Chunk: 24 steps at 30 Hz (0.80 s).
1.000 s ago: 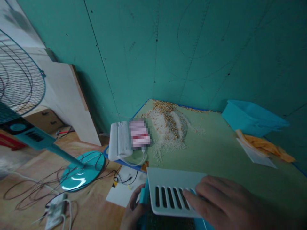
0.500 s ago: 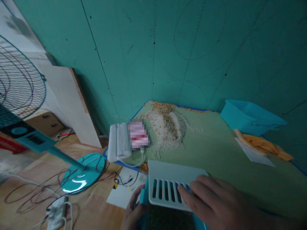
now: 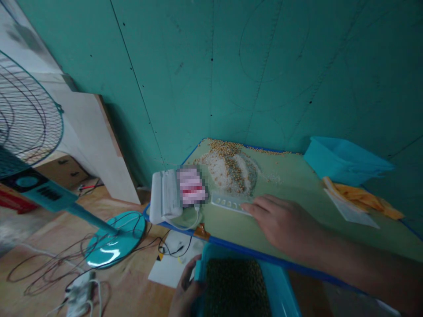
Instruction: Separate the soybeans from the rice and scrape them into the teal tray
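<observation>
My right hand (image 3: 284,222) reaches across the green table (image 3: 310,207) and holds a white slotted lid (image 3: 229,203) down flat against the near edge of a heap of white grains and yellow beans (image 3: 229,167). My left hand (image 3: 187,290) grips the left side of a blue tub (image 3: 244,286) below the table's front edge. The tub is filled with small dark green beans. The lid's right end is hidden under my fingers.
A white box with a cable (image 3: 170,196) sits at the table's left corner. A blue bin (image 3: 343,160), orange cloth (image 3: 363,198) and paper lie at the right. A teal standing fan (image 3: 29,132) and tangled wires (image 3: 56,264) occupy the floor at left. A green wall backs the table.
My right hand has carried the white slotted lid off the blue tub and forward onto the table beside the grain heap. The tub's beans are now uncovered.
</observation>
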### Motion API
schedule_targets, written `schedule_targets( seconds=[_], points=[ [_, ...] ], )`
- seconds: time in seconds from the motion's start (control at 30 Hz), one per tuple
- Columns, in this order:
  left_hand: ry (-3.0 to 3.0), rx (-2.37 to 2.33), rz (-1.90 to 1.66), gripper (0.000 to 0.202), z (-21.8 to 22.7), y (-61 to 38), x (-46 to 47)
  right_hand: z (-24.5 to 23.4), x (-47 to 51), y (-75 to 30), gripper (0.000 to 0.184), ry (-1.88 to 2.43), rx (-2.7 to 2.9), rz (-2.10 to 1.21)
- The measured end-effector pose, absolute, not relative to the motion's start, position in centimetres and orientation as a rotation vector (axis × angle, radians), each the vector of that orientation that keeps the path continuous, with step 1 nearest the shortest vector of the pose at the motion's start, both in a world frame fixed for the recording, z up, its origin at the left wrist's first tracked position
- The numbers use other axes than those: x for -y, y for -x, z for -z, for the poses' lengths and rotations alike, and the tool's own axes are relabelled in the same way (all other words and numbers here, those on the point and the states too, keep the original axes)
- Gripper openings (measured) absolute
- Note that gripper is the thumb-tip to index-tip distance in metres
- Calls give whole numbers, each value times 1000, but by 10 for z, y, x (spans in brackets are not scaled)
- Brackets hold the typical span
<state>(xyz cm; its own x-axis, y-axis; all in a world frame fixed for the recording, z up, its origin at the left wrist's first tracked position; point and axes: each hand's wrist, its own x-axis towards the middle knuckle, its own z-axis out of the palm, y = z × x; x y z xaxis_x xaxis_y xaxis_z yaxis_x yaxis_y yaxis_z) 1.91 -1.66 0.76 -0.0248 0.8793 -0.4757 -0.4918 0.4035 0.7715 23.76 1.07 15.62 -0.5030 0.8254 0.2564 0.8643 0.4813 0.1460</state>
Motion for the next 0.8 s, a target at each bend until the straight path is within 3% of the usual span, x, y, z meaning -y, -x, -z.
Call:
schedule_targets(
  seconds=[0.3, 0.8],
  points=[
    [-380, -1198, -1155, 33, -16, -21, 17, -170, -49, -234, 25, 1539, 2455, 244],
    [-407, -1240, -1115, 35, -24, -22, 16, -199, -130, -253, 13, 1610, 1977, -436]
  ],
)
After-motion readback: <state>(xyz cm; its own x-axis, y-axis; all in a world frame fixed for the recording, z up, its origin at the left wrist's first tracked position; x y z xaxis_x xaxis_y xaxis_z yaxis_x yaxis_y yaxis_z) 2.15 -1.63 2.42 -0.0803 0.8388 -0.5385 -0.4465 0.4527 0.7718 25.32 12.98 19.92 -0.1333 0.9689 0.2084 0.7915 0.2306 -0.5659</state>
